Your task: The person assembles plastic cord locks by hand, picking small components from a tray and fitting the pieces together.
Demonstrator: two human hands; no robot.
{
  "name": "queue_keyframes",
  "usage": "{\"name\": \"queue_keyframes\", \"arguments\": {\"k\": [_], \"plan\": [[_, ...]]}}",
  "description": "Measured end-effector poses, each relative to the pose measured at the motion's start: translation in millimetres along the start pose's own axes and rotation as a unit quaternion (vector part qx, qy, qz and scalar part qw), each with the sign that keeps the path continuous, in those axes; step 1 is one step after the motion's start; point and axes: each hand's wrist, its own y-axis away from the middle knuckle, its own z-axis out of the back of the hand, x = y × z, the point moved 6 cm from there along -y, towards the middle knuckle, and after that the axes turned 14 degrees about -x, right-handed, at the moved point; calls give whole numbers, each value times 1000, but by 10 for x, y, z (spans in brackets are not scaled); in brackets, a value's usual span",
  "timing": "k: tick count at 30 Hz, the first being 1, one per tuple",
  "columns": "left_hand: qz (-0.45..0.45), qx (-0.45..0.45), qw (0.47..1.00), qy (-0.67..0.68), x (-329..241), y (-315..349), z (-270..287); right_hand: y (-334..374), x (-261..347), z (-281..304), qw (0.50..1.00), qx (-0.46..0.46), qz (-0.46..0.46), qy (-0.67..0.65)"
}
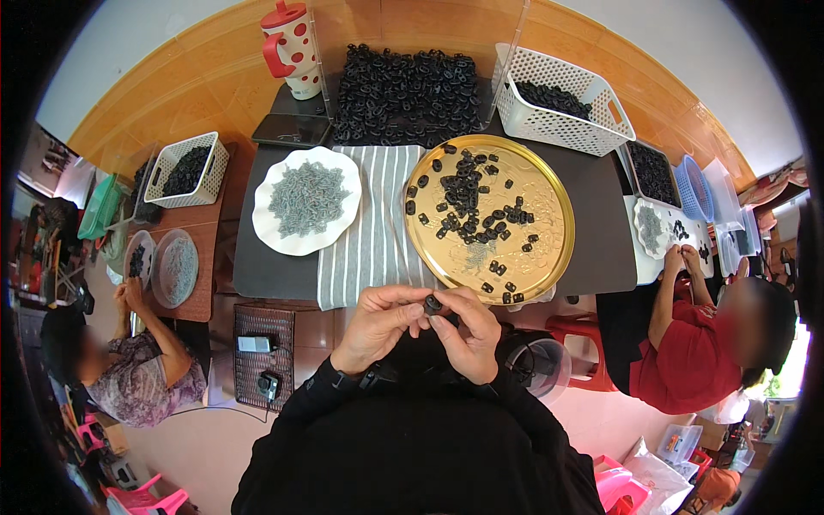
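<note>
Close in front of me, at the table's near edge, my left hand (378,324) and my right hand (465,333) meet at their fingertips. Between them they pinch a small black plastic part (432,304). Just beyond lies a round gold tray (549,184) with many similar black oval parts (463,189) scattered over it and a small patch of grey metal pieces (481,255). A grey-and-white striped cloth (378,206) runs beside the tray. To its left, a white scalloped plate (268,176) carries a heap of small grey metal screws or pins (311,196).
A clear bin (506,60) of black parts stands at the back, beside a white basket (566,129). At the back left are a red-dotted tumbler (296,51) and a dark phone-like slab (290,130). Seated people work left (146,378) and right (695,343). A clear bucket (549,369) stands below.
</note>
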Motion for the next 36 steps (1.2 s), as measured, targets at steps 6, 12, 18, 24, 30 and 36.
{"name": "queue_keyframes", "arguments": {"k": [6,12,18,24,30,36], "plan": [[-5,-7,1000,-9,-17,-7,-20,-17,33,-7,1000,6,8,28],[-4,-7,1000,-6,10,-5,-3,-5,41,-6,999,3,21,37],[-26,-20,999,-22,8,10,-18,17,31,1,998,-12,27,57],[-31,-21,999,-22,5,10,-15,33,51,-3,998,-14,18,53],[-33,-23,999,-30,24,3,14,39,53,-4,998,-19,21,55],[-46,-29,998,-36,16,26,-26,72,22,9,999,-24,19,37]]}}
